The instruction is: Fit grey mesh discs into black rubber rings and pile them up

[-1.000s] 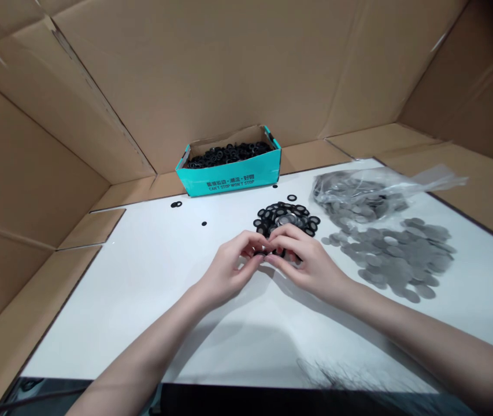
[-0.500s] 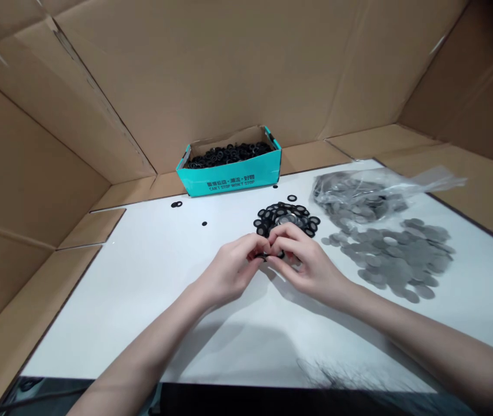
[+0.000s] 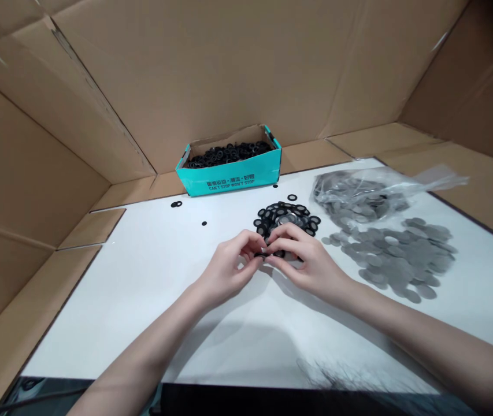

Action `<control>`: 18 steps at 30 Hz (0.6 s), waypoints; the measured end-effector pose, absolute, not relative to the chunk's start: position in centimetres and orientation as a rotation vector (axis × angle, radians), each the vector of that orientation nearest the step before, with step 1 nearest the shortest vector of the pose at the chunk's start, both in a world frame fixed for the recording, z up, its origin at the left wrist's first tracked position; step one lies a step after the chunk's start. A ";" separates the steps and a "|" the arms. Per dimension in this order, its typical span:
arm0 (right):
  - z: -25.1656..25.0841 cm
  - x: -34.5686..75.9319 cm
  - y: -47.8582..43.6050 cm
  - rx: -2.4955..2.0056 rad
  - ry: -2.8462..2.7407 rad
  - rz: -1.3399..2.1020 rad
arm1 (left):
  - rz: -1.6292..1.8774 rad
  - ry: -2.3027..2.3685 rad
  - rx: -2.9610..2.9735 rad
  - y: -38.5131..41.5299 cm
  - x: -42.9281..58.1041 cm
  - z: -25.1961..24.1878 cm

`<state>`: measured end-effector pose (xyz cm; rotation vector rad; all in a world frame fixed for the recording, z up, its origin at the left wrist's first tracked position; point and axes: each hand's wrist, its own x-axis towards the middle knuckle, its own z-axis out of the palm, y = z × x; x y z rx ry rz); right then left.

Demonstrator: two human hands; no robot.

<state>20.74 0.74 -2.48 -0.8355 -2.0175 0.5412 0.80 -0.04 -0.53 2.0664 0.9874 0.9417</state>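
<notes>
My left hand and my right hand meet at the middle of the white table, fingertips almost touching. Between the left thumb and fingers is a small black ring, seen edge-on and mostly covered. The right hand's fingers are bent in a pinch at the same ring, and another black ring shows under its curled fingers. Just beyond the fingertips lies a pile of black rings with grey discs in them. Loose grey discs are spread to the right of my right hand.
A teal cardboard box full of black rings stands at the back. A clear plastic bag of grey discs lies at the back right. A few stray black pieces are on the table's left. Cardboard walls surround the white table.
The left fingers have lifted and opened slightly around the ring, leaving a wider gap above the thumb. The right hand has barely moved.
</notes>
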 end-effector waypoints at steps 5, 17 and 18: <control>-2.5 20.7 0.7 -0.859 -1.993 0.582 | 0.945 1.027 2.060 -0.3 1.0 -0.5; -2.2 20.7 0.7 -0.828 -2.016 0.619 | 0.903 0.978 2.067 -0.5 1.3 -0.6; -2.2 20.7 0.6 -0.830 -2.011 0.631 | 0.883 0.974 2.084 -0.5 1.2 -0.5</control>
